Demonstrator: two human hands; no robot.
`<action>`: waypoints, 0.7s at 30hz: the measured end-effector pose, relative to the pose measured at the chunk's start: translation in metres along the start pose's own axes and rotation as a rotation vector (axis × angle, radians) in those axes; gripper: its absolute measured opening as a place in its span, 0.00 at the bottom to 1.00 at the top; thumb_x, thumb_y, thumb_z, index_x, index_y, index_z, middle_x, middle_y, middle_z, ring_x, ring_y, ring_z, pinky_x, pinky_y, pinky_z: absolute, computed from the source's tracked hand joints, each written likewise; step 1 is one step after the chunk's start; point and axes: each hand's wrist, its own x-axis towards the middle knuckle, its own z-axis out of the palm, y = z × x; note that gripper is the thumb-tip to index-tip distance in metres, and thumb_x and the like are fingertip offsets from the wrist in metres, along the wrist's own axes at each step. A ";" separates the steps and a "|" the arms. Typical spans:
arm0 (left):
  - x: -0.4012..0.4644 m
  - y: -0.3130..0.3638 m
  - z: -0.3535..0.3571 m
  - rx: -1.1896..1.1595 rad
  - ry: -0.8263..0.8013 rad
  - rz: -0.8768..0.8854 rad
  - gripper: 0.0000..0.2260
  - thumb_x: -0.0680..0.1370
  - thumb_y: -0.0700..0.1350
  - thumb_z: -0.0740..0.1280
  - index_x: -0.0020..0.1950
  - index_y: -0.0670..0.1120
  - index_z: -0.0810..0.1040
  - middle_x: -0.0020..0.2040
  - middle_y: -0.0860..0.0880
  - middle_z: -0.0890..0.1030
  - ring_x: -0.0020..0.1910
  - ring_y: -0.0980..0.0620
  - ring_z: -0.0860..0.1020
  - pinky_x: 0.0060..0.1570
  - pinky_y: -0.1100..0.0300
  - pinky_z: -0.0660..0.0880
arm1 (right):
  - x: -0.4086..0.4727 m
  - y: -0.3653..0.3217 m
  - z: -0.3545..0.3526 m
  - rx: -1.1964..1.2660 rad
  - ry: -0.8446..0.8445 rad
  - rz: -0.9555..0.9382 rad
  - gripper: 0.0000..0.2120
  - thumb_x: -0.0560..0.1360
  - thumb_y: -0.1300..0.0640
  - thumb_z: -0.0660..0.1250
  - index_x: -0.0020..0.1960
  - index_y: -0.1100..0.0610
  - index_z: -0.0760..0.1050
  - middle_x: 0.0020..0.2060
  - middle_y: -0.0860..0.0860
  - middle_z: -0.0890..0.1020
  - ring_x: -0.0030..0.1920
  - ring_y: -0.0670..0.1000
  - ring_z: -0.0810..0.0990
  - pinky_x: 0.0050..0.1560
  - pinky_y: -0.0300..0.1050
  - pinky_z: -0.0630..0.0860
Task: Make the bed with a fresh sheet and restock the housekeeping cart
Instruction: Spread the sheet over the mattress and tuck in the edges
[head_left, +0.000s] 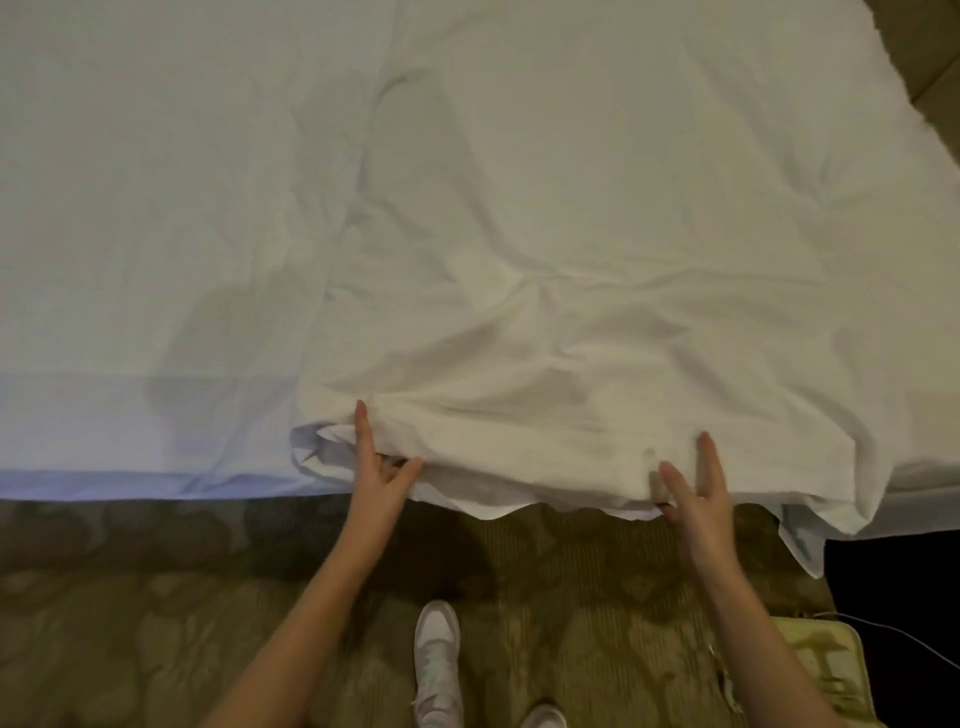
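Note:
A white fresh sheet (597, 249) lies rumpled over the right part of the bed, on top of a smoother white layer of the bed (145, 208). Its near hem hangs over the bed's front edge. My left hand (382, 467) is at the sheet's near left corner, fingers tucked under the hem with the index finger and thumb spread on top. My right hand (693, 488) is at the hem further right, thumb under the fabric edge and fingers extended over it. Both hands pinch the sheet's edge.
Patterned brown carpet (156, 597) runs along the bed's front. My white shoes (439, 654) stand on it between my arms. A yellowish padded object (826, 665) with a thin white cord lies at the lower right, beside a dark area.

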 end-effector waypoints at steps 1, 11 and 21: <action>0.001 -0.003 0.007 -0.045 0.020 -0.016 0.39 0.78 0.37 0.65 0.73 0.65 0.42 0.78 0.48 0.49 0.72 0.48 0.61 0.66 0.56 0.64 | -0.003 0.005 0.012 0.012 -0.005 -0.001 0.29 0.78 0.60 0.64 0.75 0.50 0.58 0.74 0.46 0.60 0.72 0.50 0.62 0.69 0.60 0.66; 0.069 0.009 -0.002 -0.504 0.284 -0.174 0.44 0.74 0.36 0.69 0.74 0.68 0.47 0.76 0.51 0.56 0.69 0.46 0.65 0.69 0.44 0.66 | -0.014 0.018 0.072 0.055 -0.036 0.035 0.16 0.76 0.66 0.64 0.56 0.46 0.77 0.54 0.41 0.73 0.64 0.56 0.71 0.61 0.58 0.74; 0.056 0.003 -0.056 -0.957 0.416 -0.185 0.31 0.76 0.29 0.63 0.72 0.58 0.65 0.70 0.42 0.68 0.64 0.43 0.74 0.64 0.42 0.71 | -0.028 0.027 0.063 0.029 0.053 0.044 0.15 0.76 0.69 0.64 0.56 0.53 0.77 0.52 0.43 0.76 0.62 0.55 0.73 0.66 0.58 0.70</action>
